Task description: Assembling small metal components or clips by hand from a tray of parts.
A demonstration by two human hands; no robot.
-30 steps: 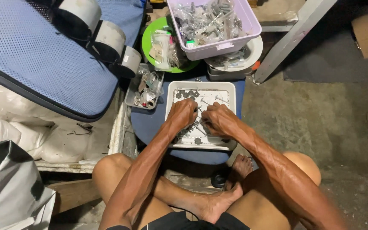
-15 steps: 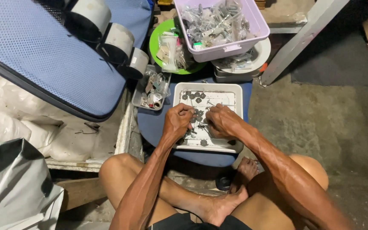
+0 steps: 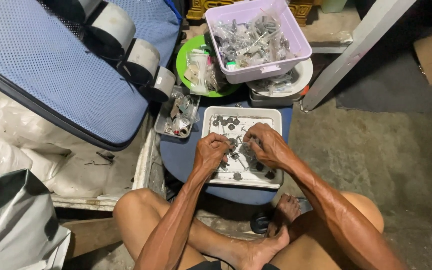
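Head view, both hands in square white tray, small metal parts

1. I see a shallow white rectangular tray lying flat on a round blue seat
2. Small dark nuts sit loose near its far edge, with more at the near edge
3. Thin metal bolts lie scattered mid-tray, partly hidden under my hands; I cannot tell their exact shape

The white tray looks like smooth, matt plastic and holds dull metal screws. The lilac bin is glossy plastic. The floor is rough concrete, and the blue panel is woven mesh cloth.
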